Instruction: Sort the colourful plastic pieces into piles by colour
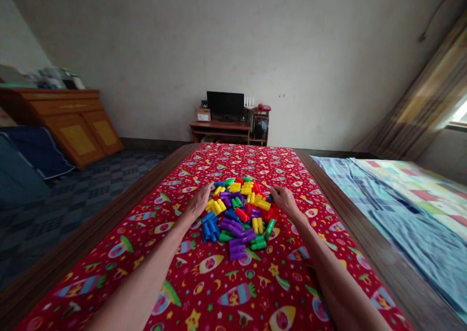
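A loose pile of plastic building blocks in yellow, purple, blue, green and red lies on a red patterned cloth (211, 264). My left hand (200, 200) rests at the pile's left edge, fingers stretched forward along it, near yellow blocks (216, 206). On the opposite edge is my right hand (284, 198), its fingers loosely bent inward beside a dark blue block (270, 198). Neither hand visibly lifts a block; the fingertips are partly hidden. Nearest to me are a purple block (237, 249), blue blocks (210, 231) and a green block (259, 242).
The cloth covers a table with dark wooden edges (339, 209). Beyond it, a monitor (225, 103) stands on a desk (221, 125) against the wall. A wooden cabinet (75, 122) is at the left, and a bed with blue and patchwork covers (408, 234) lies to the right.
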Demonstrator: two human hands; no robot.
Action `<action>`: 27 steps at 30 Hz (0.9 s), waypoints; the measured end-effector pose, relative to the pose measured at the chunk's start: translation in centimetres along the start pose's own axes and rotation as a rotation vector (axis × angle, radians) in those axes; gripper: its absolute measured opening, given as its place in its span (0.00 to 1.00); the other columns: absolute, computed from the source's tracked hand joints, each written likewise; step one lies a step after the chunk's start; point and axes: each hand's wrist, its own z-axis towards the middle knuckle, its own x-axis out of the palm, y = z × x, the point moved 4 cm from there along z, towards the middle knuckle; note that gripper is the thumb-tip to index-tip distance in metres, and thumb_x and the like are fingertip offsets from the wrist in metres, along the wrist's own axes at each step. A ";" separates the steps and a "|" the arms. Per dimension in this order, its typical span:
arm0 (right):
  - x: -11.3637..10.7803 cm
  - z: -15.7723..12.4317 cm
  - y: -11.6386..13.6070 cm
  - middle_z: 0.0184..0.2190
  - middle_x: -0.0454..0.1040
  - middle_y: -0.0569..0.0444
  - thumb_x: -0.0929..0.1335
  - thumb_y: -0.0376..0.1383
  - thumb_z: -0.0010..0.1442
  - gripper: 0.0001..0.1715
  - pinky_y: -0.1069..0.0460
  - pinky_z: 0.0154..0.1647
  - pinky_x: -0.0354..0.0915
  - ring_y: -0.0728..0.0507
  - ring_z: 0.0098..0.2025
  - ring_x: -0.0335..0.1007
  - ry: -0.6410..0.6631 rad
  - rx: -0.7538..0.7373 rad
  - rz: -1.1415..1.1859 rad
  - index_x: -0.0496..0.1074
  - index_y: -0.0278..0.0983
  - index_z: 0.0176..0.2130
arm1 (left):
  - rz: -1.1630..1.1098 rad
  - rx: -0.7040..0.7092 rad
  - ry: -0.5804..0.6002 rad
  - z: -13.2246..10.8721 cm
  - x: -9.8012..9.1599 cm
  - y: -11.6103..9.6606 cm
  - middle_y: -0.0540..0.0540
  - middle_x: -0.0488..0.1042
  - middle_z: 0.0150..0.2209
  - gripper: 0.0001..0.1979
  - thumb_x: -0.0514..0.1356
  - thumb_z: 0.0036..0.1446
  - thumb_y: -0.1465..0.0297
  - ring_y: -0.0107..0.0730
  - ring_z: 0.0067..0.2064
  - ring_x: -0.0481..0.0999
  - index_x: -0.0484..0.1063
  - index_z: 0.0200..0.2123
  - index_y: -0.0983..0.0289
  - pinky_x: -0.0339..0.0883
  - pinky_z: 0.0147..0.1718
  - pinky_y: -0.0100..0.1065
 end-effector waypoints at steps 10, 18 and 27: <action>4.1 -1.8 4.4 0.28 0.76 0.53 0.57 0.55 0.64 0.33 0.53 0.31 0.65 0.46 0.30 0.70 0.374 -0.194 0.470 0.77 0.34 0.33 | -0.438 -0.009 0.138 -1.1 1.1 -3.3 0.61 0.78 0.48 0.30 0.43 0.62 0.50 0.45 0.52 0.76 0.75 0.49 0.64 0.68 0.54 0.44; 1.7 -0.2 0.0 0.19 0.73 0.55 0.61 0.47 0.59 0.24 0.54 0.26 0.62 0.46 0.24 0.69 0.008 0.006 0.220 0.77 0.34 0.27 | -0.487 -0.178 -0.200 -0.4 0.8 0.0 0.61 0.78 0.46 0.31 0.44 0.59 0.49 0.44 0.53 0.75 0.73 0.48 0.65 0.68 0.53 0.46; 5.5 4.1 2.6 0.45 0.79 0.50 0.70 0.29 0.46 0.32 0.48 0.46 0.68 0.39 0.44 0.75 0.331 -0.321 0.081 0.73 0.38 0.53 | -0.470 -0.212 -0.146 -0.2 1.3 0.8 0.59 0.80 0.38 0.20 0.53 0.52 0.56 0.44 0.40 0.80 0.76 0.38 0.64 0.74 0.44 0.45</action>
